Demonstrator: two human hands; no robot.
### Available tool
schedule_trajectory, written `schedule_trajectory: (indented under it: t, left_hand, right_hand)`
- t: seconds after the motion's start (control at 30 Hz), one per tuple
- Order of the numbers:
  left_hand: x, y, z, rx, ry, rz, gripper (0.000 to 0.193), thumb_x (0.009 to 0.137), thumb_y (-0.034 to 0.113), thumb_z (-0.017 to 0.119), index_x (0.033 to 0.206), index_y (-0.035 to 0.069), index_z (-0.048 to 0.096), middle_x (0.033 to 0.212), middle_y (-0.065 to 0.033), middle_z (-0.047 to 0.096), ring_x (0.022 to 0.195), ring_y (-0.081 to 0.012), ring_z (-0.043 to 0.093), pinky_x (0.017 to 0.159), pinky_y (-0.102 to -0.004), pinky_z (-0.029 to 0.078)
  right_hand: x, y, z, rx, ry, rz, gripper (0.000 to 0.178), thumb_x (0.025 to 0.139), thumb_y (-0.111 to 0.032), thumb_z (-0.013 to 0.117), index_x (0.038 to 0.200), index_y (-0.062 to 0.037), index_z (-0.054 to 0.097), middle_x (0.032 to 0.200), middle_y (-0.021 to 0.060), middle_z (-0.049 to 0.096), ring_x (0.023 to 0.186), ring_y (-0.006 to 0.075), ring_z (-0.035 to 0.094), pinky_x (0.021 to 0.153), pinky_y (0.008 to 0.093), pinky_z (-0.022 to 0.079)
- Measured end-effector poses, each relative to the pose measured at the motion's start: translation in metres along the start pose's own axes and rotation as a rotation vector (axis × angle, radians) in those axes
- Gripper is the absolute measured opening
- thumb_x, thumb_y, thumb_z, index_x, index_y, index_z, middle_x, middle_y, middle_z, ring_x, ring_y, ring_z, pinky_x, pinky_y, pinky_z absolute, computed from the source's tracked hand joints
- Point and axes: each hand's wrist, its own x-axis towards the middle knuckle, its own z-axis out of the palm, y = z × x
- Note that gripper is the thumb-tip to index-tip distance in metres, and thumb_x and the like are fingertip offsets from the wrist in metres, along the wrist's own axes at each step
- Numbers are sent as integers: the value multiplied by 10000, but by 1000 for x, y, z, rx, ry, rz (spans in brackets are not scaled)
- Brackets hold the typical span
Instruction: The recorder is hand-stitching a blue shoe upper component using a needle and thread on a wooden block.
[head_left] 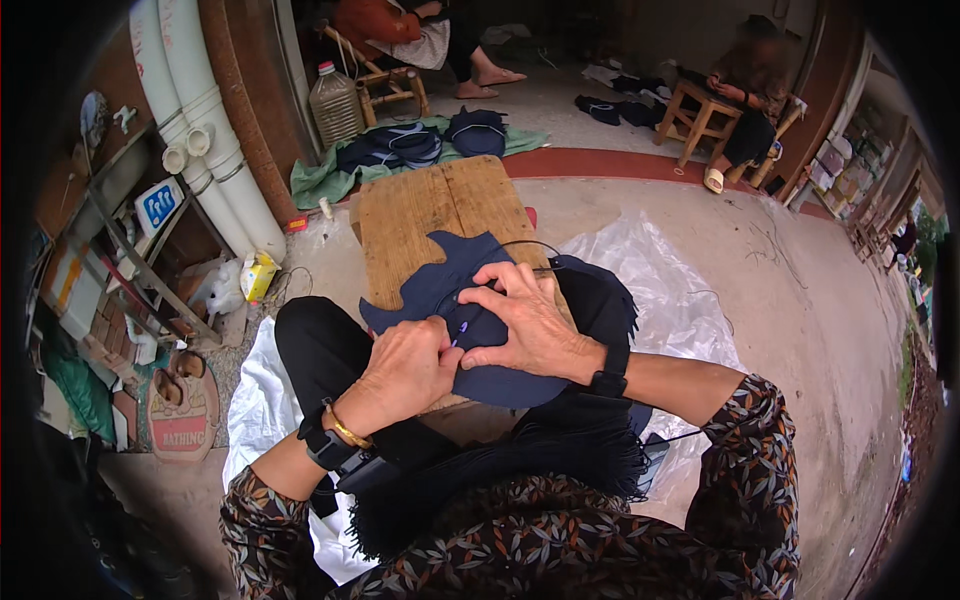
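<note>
A dark navy piece of cloth with a wavy cut edge lies on a small wooden table in front of me. My left hand pinches the cloth's near edge, fingers closed on it. My right hand lies flat across the cloth and presses it down, fingertips near a small purple thing between the two hands. A thin black cord loops off the cloth's far side. A bundle of black fringe hangs over my lap.
A clear plastic sheet covers the ground under the table. Dark fabric pieces lie on a green cloth beyond it, beside a plastic jug. White pipes lean at left. Two people sit on wooden stools at the back.
</note>
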Motion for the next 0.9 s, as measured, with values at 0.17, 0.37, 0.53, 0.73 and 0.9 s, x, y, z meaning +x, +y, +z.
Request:
schedule_trajectory:
  t: [0.17,0.37,0.53,0.73,0.9]
  left_hand:
    - [-9,-10,-9,-1,-98,113,207,881,123,656,742,-1,563,713,-216,624,737,-429,636,647,-510,466]
    - [-41,-16,-25,65,-208,238,189,892,105,622,722,47,562,687,-135,543,772,-331,500,750,-421,358]
    - [-54,-22,-28,-31,-126,169,170,907,112,611,751,46,602,703,-98,543,799,-288,504,778,-412,348]
    - [-53,-5,-20,-113,-83,134,205,900,131,632,716,44,605,652,-108,531,724,-284,501,756,-431,334]
    - [-37,18,-31,-227,-115,-12,233,923,166,617,847,-49,661,810,-138,651,794,-280,575,756,-429,426]
  right_hand:
    - [0,2,1,-52,7,-13,735,697,-546,858,1267,-130,651,1323,83,479,1219,281,428,951,435,312]
    - [1,4,2,-102,9,1,761,700,-606,830,1313,-199,639,1350,65,491,1185,275,472,963,416,333]
    - [3,-7,-6,25,105,49,652,649,-457,914,1077,-98,577,1184,101,499,1143,288,477,925,423,339]
    - [-6,-36,5,180,63,-413,322,816,-141,781,1089,-64,629,1065,82,558,1029,309,554,864,425,475]
    - [1,-20,22,398,-29,-460,142,802,-80,706,779,48,648,760,196,600,805,397,624,707,466,492]
